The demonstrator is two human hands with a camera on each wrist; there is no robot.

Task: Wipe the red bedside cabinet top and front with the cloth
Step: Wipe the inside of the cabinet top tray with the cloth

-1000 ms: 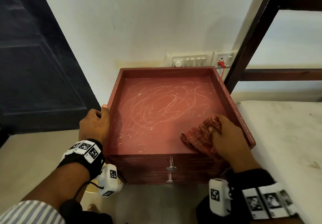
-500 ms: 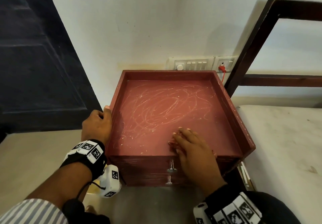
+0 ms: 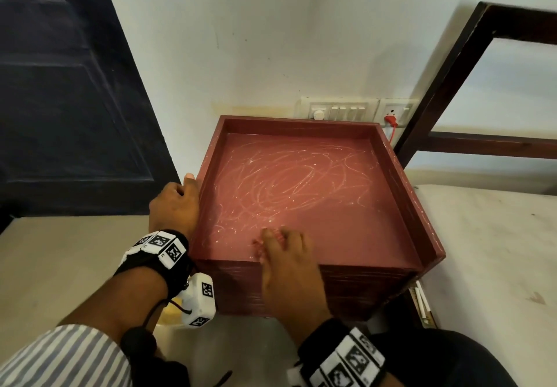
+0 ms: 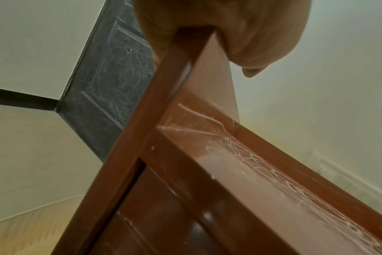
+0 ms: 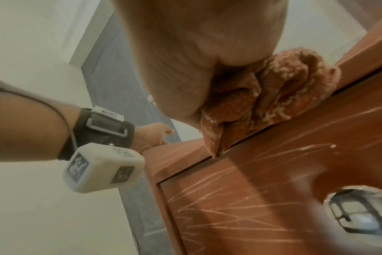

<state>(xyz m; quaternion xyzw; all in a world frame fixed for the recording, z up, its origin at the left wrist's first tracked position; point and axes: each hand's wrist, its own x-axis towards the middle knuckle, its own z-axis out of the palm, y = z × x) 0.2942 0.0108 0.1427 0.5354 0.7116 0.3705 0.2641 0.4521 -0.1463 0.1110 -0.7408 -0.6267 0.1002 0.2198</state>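
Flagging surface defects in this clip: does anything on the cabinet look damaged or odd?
Yes: pale looping scribble marks cover the red wooden cabinet's recessed top, and straighter pale streaks cross its front. Whether they are scratches or chalky residue cannot be told.

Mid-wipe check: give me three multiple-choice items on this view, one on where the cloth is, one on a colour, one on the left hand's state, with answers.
1. Where is the cloth?
A. at the cabinet top's front edge
B. on the bed
C. on the floor

2. What colour is the plug in the wall socket?
A. white
B. red
C. black

3. What is the left hand doing?
A. hanging free
B. gripping the cabinet's left rim
C. pulling a drawer knob

Answers:
A, the right hand presses it there.
B, red against the white plate.
B, the left wrist view shows fingers wrapped over the rim.
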